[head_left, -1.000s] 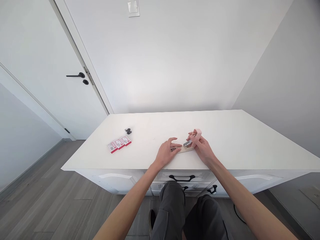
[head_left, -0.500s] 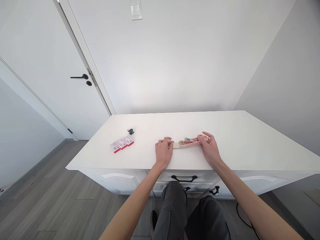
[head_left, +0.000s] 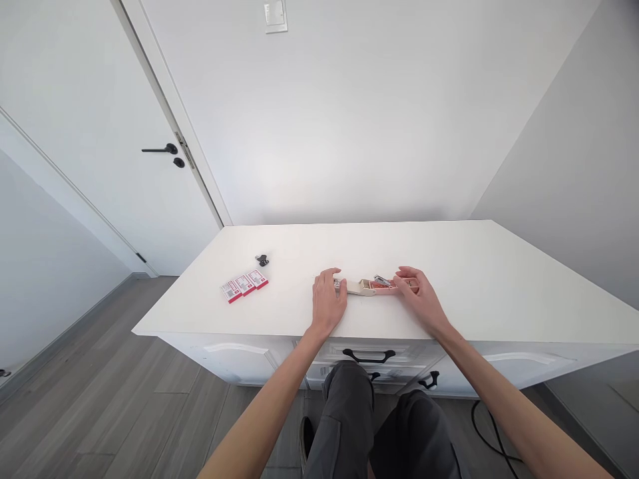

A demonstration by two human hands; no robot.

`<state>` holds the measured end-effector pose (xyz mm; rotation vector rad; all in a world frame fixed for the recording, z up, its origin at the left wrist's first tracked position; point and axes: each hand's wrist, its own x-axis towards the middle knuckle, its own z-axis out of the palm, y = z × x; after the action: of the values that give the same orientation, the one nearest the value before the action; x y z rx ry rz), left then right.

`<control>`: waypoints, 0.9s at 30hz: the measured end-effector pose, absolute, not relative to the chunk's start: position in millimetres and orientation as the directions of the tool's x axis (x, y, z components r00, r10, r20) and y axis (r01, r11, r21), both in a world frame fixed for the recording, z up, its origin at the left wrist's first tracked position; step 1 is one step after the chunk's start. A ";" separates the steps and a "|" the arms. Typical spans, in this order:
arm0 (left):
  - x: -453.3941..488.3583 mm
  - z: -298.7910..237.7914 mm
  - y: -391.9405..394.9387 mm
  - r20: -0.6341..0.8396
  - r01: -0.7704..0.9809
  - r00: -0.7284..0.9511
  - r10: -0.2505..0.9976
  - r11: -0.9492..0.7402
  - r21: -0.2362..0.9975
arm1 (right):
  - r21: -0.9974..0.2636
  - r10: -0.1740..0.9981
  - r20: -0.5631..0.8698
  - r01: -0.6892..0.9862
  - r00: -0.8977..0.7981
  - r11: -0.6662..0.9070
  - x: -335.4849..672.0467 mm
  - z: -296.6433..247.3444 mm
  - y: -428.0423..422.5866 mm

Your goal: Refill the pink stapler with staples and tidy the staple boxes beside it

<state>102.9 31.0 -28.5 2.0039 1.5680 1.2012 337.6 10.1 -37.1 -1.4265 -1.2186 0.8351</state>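
Now that its pink upper arm (head_left: 387, 290) lies swung back, the stapler (head_left: 367, 290) is unfolded along the bench (head_left: 284, 316).
A second ago the arm stood raised; its inside now faces up, accessible. Person's left hand (head_left: 328, 303): grip closed around the pale base (head_left: 353, 288). Right hand (head_left: 423, 299): grip curled about the arm's far end.

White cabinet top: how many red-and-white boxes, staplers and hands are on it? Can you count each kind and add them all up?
Boxes: 3
Stapler: 1
Left hand and right hand: 2
Total: 6
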 end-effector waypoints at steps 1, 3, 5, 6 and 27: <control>102.9 -28.4 30.6 0.418 0.630 0.043 0.907 -0.350 0.693 | -0.962 0.964 0.116 0.269 0.239 0.049 337.1 -37.8 10.3; 103.1 -27.9 30.1 0.417 0.621 0.051 0.908 -0.356 0.698 | -0.944 0.966 0.144 0.321 0.216 0.070 336.1 -39.3 11.1; 103.4 -27.6 30.1 0.412 0.622 0.066 0.909 -0.361 0.695 | -0.926 0.967 0.181 0.362 0.177 0.107 334.8 -40.9 12.2; 103.6 -27.6 30.3 0.411 0.627 0.074 0.909 -0.363 0.689 | -0.918 0.967 0.197 0.376 0.160 0.125 334.2 -41.6 12.8; 101.8 -32.2 34.9 0.382 0.625 -0.022 0.924 -0.286 0.727 | -0.944 0.925 0.223 0.306 0.309 0.126 337.6 -48.0 13.3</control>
<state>101.8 34.9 -32.2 1.9194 1.6206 1.2169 337.6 13.3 -48.0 -1.4167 -1.2217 0.6721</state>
